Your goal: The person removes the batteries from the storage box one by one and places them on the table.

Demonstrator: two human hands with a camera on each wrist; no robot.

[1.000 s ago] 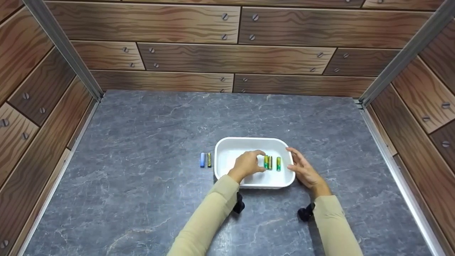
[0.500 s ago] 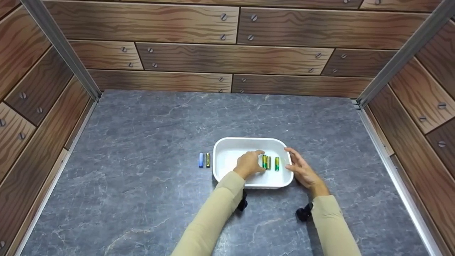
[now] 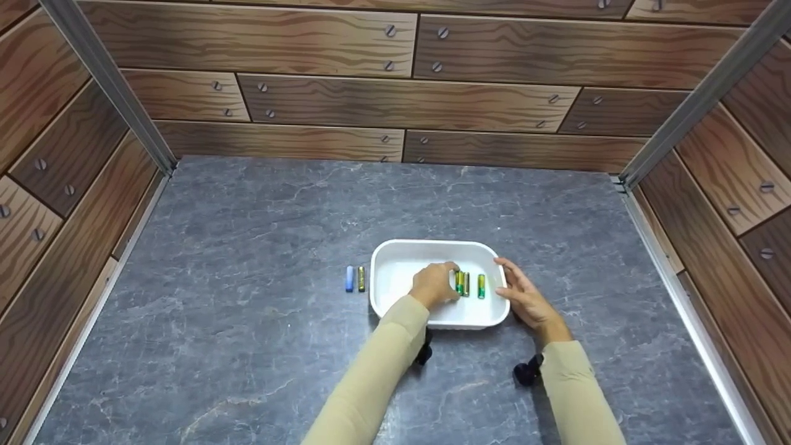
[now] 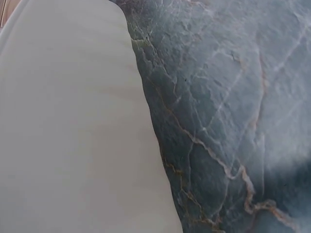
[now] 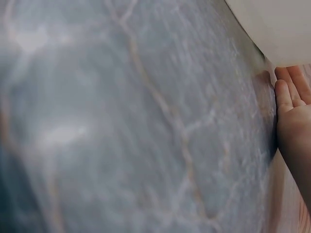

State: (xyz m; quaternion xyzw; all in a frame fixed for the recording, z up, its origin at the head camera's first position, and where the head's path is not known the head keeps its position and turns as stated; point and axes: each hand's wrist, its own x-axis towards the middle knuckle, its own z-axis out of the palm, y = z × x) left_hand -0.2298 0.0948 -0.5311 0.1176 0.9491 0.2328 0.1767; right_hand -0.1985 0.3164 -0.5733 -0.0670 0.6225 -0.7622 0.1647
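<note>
A white plastic tray [image 3: 395, 266] sits on the dark marbled tabletop. Inside it, a green-and-gold battery [image 3: 459, 284] lies between the thumb and fingertip of my left hand [image 3: 432, 284], which pinches it by its two ends. Close beside it lies a gold-and-dark battery [image 3: 466, 284], and further right a green-and-yellow battery [image 3: 481, 286]. My right hand [image 3: 525, 296] grips the tray's right end at the rim. In the right wrist view, the fingers of the right hand [image 5: 294, 107] lie against the tray's outer wall [image 5: 282, 29]. The left wrist view shows the tray wall [image 4: 73, 121], not the hand.
Left of the tray, a blue battery [image 3: 350, 279] and a gold-and-black battery [image 3: 361, 279] lie side by side on the tabletop [image 3: 247, 247]. Wood-patterned panels [image 3: 334, 99] and metal posts [image 3: 111, 86] enclose the surface at the back and sides.
The left forearm and wrist have shifted slightly right, while the fingertips stay at the same battery. The right hand stays at the tray rim, and the batteries keep their places.
</note>
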